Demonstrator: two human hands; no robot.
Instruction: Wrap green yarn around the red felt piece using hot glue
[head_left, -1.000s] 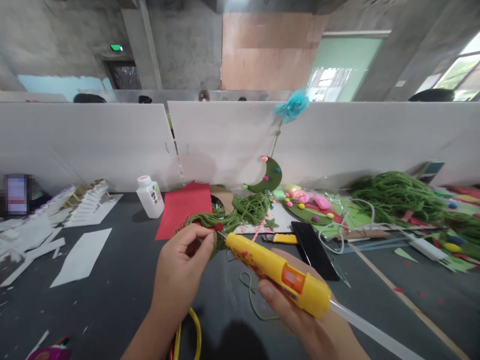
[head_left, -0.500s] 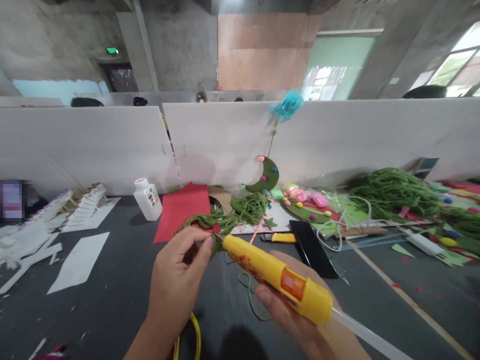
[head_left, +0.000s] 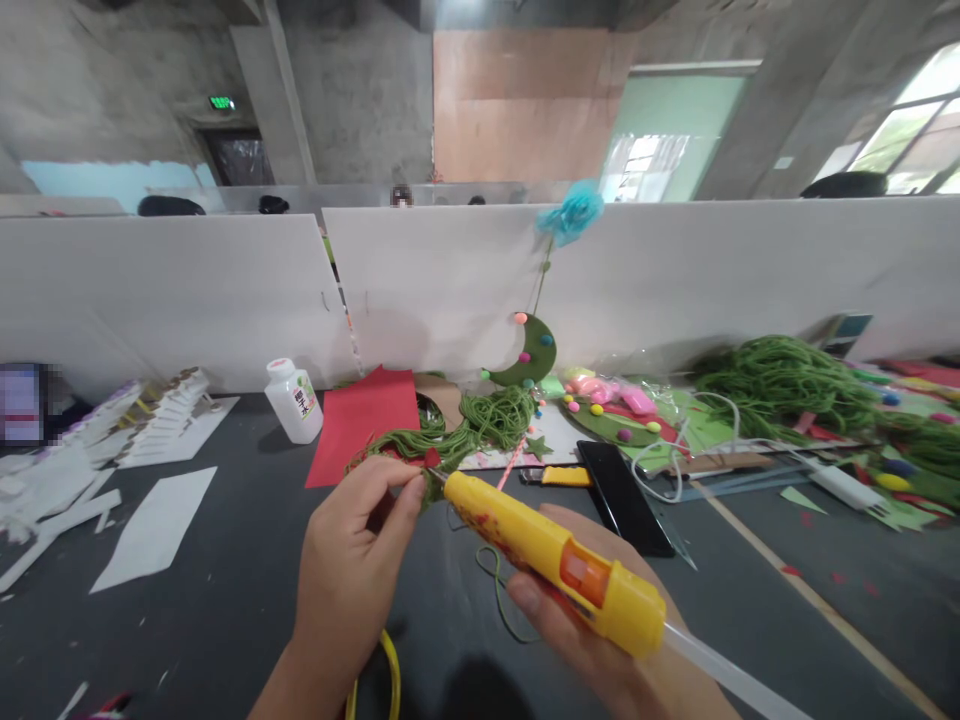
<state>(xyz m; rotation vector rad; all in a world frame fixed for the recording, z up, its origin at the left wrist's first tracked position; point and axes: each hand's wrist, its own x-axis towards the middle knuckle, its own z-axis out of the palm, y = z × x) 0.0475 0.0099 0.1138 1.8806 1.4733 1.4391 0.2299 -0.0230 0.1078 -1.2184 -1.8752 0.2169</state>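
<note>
My right hand [head_left: 570,620] is wrapped round a yellow hot glue gun [head_left: 517,528], with a clear glue stick [head_left: 724,668] poking out of its back end. The gun's metal nozzle points left, at the fingertips of my left hand [head_left: 352,545]. Thumb and forefinger there pinch a small green felt piece [head_left: 432,492], mostly hidden behind the fingers and nozzle. A small red bit [head_left: 432,457] shows at its top; I cannot tell whether it is attached. Just beyond my hands lie green yarn [head_left: 495,418] and red paper [head_left: 367,415].
A white bottle [head_left: 295,402], a yellow utility knife [head_left: 566,476] and a black phone [head_left: 626,500] lie around the work. Behind, a green felt moon [head_left: 538,360] with pompoms leans by the white partition [head_left: 435,280]. A yellow cord or handle [head_left: 391,665] curves near my left wrist.
</note>
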